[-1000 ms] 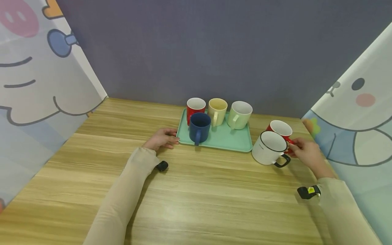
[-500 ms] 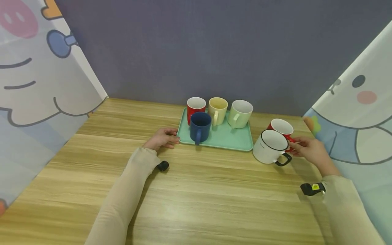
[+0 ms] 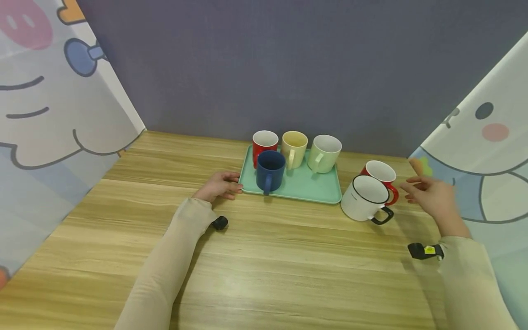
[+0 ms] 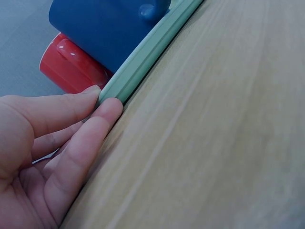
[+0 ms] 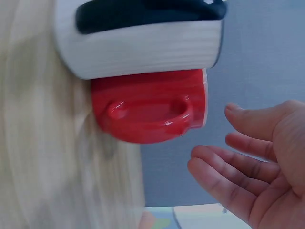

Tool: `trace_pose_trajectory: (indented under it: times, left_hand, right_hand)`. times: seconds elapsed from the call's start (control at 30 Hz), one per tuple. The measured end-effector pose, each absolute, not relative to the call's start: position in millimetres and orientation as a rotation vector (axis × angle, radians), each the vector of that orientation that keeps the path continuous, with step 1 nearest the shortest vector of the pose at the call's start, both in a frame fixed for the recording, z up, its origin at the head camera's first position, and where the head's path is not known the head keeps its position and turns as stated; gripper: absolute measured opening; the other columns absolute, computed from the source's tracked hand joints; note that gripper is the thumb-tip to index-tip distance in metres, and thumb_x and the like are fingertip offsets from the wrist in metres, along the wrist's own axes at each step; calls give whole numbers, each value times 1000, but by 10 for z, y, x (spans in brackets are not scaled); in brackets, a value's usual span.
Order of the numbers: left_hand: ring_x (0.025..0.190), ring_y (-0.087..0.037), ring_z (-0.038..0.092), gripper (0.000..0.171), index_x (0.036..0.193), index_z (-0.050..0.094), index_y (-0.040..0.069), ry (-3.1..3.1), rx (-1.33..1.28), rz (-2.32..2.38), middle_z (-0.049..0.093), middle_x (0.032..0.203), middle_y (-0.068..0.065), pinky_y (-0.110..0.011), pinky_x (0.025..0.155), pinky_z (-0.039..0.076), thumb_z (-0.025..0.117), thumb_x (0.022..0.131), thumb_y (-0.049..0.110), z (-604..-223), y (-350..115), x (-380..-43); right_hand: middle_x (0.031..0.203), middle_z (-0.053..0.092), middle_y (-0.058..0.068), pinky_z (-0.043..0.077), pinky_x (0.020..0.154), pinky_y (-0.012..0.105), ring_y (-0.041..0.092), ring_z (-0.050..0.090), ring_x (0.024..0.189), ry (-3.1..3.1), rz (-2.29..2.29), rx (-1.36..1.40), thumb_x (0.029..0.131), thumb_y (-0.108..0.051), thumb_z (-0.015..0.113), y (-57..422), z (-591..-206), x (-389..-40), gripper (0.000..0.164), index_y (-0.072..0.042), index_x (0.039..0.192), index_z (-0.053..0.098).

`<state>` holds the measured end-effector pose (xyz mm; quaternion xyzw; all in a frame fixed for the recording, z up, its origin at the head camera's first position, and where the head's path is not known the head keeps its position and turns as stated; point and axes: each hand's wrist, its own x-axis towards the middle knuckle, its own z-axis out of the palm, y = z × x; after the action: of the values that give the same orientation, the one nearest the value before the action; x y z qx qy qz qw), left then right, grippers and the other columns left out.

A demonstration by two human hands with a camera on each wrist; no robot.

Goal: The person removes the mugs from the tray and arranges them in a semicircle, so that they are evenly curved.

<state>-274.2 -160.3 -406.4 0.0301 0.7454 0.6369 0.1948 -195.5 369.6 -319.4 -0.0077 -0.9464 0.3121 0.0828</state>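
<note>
My left hand (image 3: pixel 219 185) is at the left corner of a mint-green tray (image 3: pixel 317 188), thumb (image 4: pixel 71 107) and fingertips pinching its rim. The tray carries a navy mug (image 3: pixel 270 170) in front of a red mug (image 3: pixel 264 142), plus a yellow mug (image 3: pixel 294 149) and a pale green mug (image 3: pixel 324 153). To the tray's right, a white mug with black rim and handle (image 3: pixel 363 199) stands before another red mug (image 3: pixel 380 172), partly hiding it. My right hand (image 3: pixel 431 197) hovers just right of that red mug's handle (image 5: pixel 147 131), fingers apart and holding nothing.
The wooden table (image 3: pixel 288 266) reaches back to a dark grey partition (image 3: pixel 264 68). Cartoon-printed sheets hang at both sides, the right sheet (image 3: pixel 491 183) close beside my right hand.
My right hand has let go of the right-hand red mug's handle and drawn back to the right. My left hand stays at the tray corner, and the mugs keep their places.
</note>
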Motion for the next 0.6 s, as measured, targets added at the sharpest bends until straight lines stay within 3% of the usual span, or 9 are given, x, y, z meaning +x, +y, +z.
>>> trace_pose_trajectory:
  times: [0.27,0.43,0.6]
  left_hand:
    - [85,-11,68,61,150,35,-7,2088,96,1780,44,139,-25,-24,70,59,62,96,-2,-4042,-1596,-2734]
    - [84,-10,68,60,149,36,-7,2099,87,1775,45,138,-25,-24,69,59,62,96,-2,-4052,-1596,-2744]
    - [82,-8,68,59,149,35,-8,2097,89,1781,45,139,-24,-23,67,58,61,96,-3,-4072,-1602,-2747]
  right_hand:
    - [89,70,27,50,52,13,-10,58,55,-2696,877,-52,99,-25,64,3548,-3034,-1894,43,14,116,61]
    - [93,71,24,48,53,11,-12,57,57,-2664,867,-32,98,-29,64,3349,-2930,-1849,42,9,115,64]
    - [92,68,24,42,54,7,-21,48,62,-2582,804,104,95,-20,69,3104,-2919,-1857,31,8,108,67]
